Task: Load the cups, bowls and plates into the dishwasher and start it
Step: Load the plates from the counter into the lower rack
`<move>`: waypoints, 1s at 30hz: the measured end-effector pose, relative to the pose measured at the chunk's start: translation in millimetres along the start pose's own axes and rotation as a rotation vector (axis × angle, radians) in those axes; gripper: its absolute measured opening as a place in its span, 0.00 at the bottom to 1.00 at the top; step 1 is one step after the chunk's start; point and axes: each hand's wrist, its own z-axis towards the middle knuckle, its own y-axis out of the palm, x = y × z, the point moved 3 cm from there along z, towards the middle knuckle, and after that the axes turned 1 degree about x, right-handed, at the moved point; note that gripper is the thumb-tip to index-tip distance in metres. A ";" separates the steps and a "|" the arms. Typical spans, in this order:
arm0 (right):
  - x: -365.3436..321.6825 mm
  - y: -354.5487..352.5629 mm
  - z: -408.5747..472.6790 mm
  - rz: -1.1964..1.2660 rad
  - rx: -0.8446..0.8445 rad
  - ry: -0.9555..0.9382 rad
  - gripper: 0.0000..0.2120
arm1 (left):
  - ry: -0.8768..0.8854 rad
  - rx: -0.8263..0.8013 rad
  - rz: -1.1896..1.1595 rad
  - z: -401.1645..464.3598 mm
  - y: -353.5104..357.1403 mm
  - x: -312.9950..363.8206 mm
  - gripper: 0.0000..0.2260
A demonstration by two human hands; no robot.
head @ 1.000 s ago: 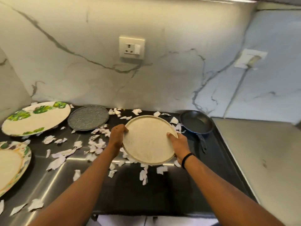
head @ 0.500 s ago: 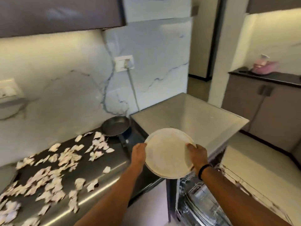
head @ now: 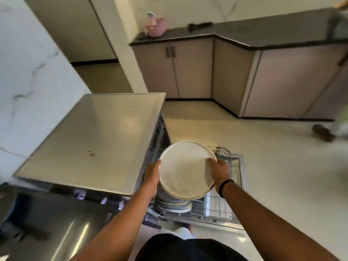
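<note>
1. Biggest thing in view is the steel worktop (head: 98, 140), a bare brushed slab running along the marble wall (head: 32, 81) on the left.
2. Across the pale floor there's a run of mauve cabinets (head: 231, 72) under a dark counter (head: 263, 32), with a pink kettle-looking thing (head: 156, 25) parked at the counter's left end.
3. The dishwasher (head: 158, 140) sits open just right of the worktop, and its wire rack (head: 224, 206) is pulled out over the floor.
4. The cream plate (head: 185, 171) is up in the air right above that rack, face up and tilted a bit, not touching the wires as far as I can see.
5. A few plates (head: 173, 203) are already standing in the rack, directly under the cream one; pretty blurry, so no exact count from me.
6. Left hand (head: 153, 175) is clamped on the plate's left rim, thumb side against the edge.
7. Right hand (head: 219, 173) grips the right rim with the fingers curled over onto the top face.
8. There's a black band (head: 226, 187) on the right wrist.
</note>
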 end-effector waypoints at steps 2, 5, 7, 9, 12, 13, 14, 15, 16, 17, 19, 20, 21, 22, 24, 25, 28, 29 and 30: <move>6.1 -12.2 16.4 -0.003 0.039 0.044 0.09 | -0.059 -0.062 0.045 33.6 19.4 -14.9 0.20; 13.8 -15.0 37.3 -0.054 0.063 0.101 0.11 | -0.160 -0.121 0.096 52.6 37.2 -18.9 0.21; 18.3 -7.9 50.5 -0.104 0.064 0.153 0.10 | -0.215 -0.134 0.111 60.0 40.3 -15.1 0.19; 27.9 3.7 62.7 -0.161 0.070 0.207 0.08 | -0.245 -0.145 0.128 82.8 40.1 -20.3 0.18; 45.3 21.6 80.3 -0.219 0.074 0.298 0.08 | -0.276 -0.153 0.147 113.2 36.7 -34.9 0.19; 55.2 27.5 88.0 -0.229 0.079 0.330 0.08 | -0.303 -0.151 0.157 127.3 35.6 -46.1 0.20; 63.3 31.9 93.7 -0.231 0.090 0.361 0.08 | -0.336 -0.160 0.165 135.1 36.5 -53.5 0.22; 71.2 35.2 99.1 -0.219 0.105 0.386 0.09 | -0.359 -0.164 0.169 145.1 37.9 -61.4 0.26; 82.9 39.2 106.0 -0.219 0.122 0.417 0.10 | -0.390 -0.145 0.182 161.6 38.9 -80.0 0.33; 91.6 43.0 112.8 -0.228 0.141 0.434 0.12 | -0.390 -0.104 0.177 186.4 39.7 -104.4 0.41; 112.1 50.6 126.1 -0.250 0.192 0.461 0.20 | -0.396 0.010 0.192 215.9 43.3 -145.4 0.50; 119.9 53.7 132.0 -0.253 0.222 0.454 0.22 | -0.413 0.046 0.163 212.9 49.1 -145.3 0.46; 130.9 57.9 140.5 -0.257 0.242 0.453 0.23 | -0.435 0.086 0.138 206.6 56.0 -139.0 0.40; 139.7 62.2 149.7 -0.263 0.259 0.455 0.24 | -0.434 0.112 0.121 195.9 65.7 -120.0 0.35; 162.9 68.9 170.3 -0.270 0.296 0.469 0.24 | -0.446 0.182 0.145 208.5 80.6 -132.3 0.32; 171.6 72.1 179.8 -0.255 0.321 0.474 0.25 | -0.457 0.227 0.156 214.7 83.8 -139.8 0.31; 202.5 80.0 214.1 -0.183 0.411 0.519 0.26 | -0.510 0.328 0.085 241.1 98.3 -162.5 0.32; 207.8 81.9 223.4 -0.158 0.431 0.538 0.24 | -0.525 0.345 0.030 251.4 101.6 -170.1 0.32; 212.6 82.9 233.5 -0.122 0.450 0.545 0.20 | -0.516 0.350 -0.019 260.8 104.8 -173.9 0.31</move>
